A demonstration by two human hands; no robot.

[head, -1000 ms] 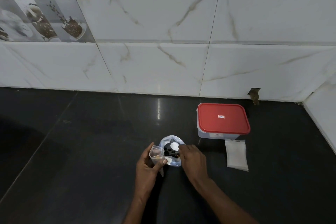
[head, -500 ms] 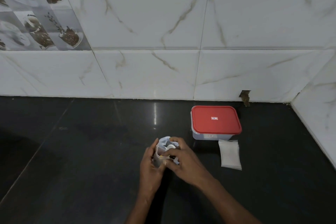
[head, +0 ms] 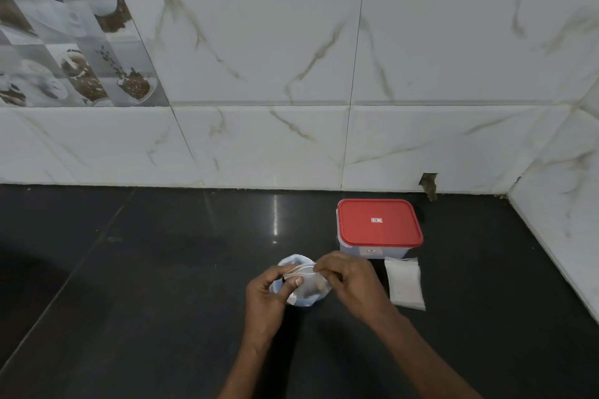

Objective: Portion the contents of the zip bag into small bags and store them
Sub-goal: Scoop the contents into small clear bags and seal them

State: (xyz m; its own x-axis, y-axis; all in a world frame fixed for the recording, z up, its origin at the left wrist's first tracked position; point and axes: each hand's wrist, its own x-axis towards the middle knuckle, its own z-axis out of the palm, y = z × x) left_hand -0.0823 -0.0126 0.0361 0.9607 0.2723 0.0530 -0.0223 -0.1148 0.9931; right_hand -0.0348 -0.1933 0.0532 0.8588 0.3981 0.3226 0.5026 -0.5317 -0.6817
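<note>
A small clear bag (head: 308,285) with something brownish inside is held over the open bluish zip bag (head: 293,261), which stands on the black counter. My left hand (head: 269,295) pinches the small bag's top strip at its left end. My right hand (head: 348,278) pinches the same strip at its right end. The zip bag's contents are mostly hidden behind the small bag and my fingers.
A plastic box with a red lid (head: 379,225) stands shut just right of and behind the hands. A flat stack of white small bags (head: 405,282) lies in front of it. Tiled walls close off the back and right of the black counter (head: 146,269).
My right hand has come out of the zip bag and joined the left on the small bag's top. The small bag now hangs stretched between both hands.
</note>
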